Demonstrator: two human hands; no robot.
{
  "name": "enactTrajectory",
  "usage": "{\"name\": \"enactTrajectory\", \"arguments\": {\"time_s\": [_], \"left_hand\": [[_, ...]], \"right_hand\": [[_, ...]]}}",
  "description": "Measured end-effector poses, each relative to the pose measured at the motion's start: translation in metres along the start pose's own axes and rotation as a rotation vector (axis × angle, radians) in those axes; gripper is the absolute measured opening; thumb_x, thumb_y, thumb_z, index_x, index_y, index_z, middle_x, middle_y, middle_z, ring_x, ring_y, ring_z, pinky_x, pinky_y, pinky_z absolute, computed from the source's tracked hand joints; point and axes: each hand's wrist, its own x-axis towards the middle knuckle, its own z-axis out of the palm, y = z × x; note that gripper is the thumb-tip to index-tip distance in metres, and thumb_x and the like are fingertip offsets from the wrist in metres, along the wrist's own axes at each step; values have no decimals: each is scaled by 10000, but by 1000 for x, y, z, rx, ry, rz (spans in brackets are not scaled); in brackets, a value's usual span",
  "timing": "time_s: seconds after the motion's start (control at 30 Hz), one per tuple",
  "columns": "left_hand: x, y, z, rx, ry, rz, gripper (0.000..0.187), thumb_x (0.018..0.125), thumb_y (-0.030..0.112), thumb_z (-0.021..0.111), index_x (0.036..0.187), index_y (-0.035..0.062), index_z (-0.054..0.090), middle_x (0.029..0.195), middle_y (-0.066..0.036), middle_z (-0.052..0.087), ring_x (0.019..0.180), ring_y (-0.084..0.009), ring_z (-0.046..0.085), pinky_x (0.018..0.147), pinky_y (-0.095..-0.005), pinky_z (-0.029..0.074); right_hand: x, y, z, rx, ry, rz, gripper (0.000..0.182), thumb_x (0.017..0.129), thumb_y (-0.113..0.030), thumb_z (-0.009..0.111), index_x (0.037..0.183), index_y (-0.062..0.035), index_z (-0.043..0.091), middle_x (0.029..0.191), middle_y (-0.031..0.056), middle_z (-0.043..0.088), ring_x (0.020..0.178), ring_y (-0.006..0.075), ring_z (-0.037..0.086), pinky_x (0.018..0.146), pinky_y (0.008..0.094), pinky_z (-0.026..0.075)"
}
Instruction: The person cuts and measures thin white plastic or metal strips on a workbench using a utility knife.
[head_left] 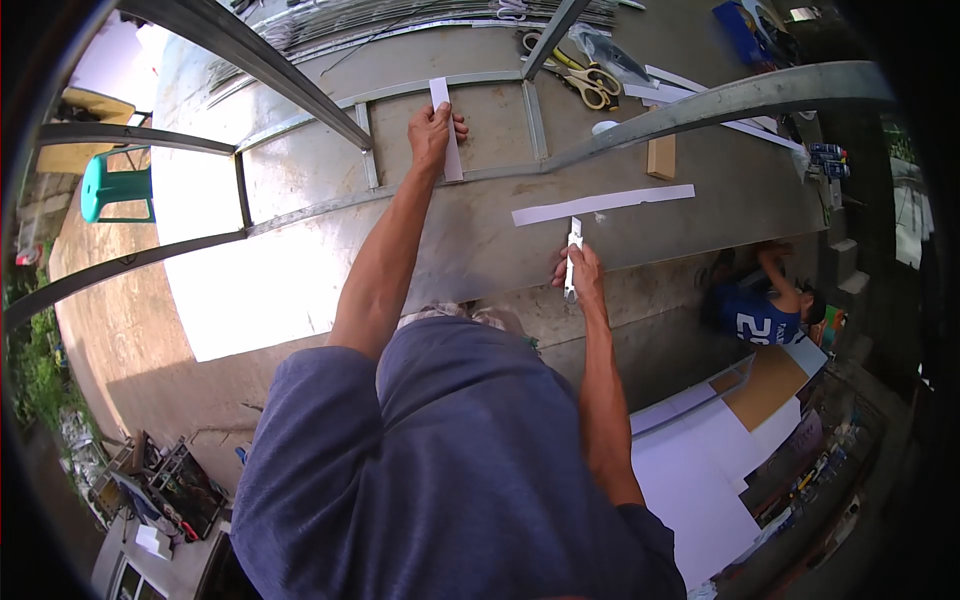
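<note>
Left hand (434,135): fingers gripped 1 white strip (452,162) over the metal frame (534,120) | Right hand (588,274): fingers wrapped around a white cutter (573,262), its tip near a 2nd strip (610,205) | 2nd strip: lay on the surface (460,250), near a brown block (661,157) | Scissors (592,88): lay beyond the frame

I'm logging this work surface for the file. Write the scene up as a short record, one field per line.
Left hand: grips a white strip over the metal frame; the left hand is near the strip's middle
Right hand: the right hand holds a white cutter
Table surface: second white strip lying flat on the table, just beyond the cutter
Also on table: brown block, scissors
Beyond table: green stool, another person in blue
</note>
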Motion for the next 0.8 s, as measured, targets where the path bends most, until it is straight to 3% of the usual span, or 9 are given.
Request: {"name": "enactTrajectory", "arguments": {"time_s": [0.1,0.2,0.5,0.57,0.73,0.8], "left_hand": [[0,2,-1,6,-25,-34,268,1052,248,601,1011,-16,598,857,-122,679,631,-172,659,558,-308,571],[11,-4,-9,5,-60,-45,250,1044,235,609,968,-3,604,804,-115,680,581,-178,646,491,-301,531],[-4,11,-5,122,115,-18,280,1024,256,634,1021,-23,608,808,-122,675,599,-186,652,504,-303,544],[-37,25,-10,51,-12,8,330,971,284,711,1052,-16,602,789,-104,656,591,-162,631,504,-295,530],[-160,37,27,418,-81,-15,473,857,304,834,1146,4,608,730,-11,601,564,-89,540,498,-253,457],[-197,19,47,653,-90,-71,448,850,295,822,1123,3,619,752,-42,644,587,-121,590,514,-285,492]], "right_hand": [[-1,2,-7,19,-29,-29,348,1070,-364,497,1044,-30,593,699,71,631,547,172,636,508,318,540],[-20,-16,-14,96,-16,-91,345,1071,-339,504,1013,-15,607,727,70,634,584,171,642,536,325,525],[7,-25,-129,33,-7,-260,318,1047,-324,566,1066,-9,609,716,48,613,547,122,577,492,285,470],[10,-40,-157,15,5,-266,323,1006,-313,635,1093,-3,607,716,45,615,545,111,568,490,277,464],[30,-63,-212,-81,-94,-301,428,897,-300,781,1137,7,604,722,43,625,537,88,555,484,260,449],[40,-69,-226,-65,-164,-259,446,863,-292,815,1130,2,613,735,46,633,513,80,540,460,255,432]]}}
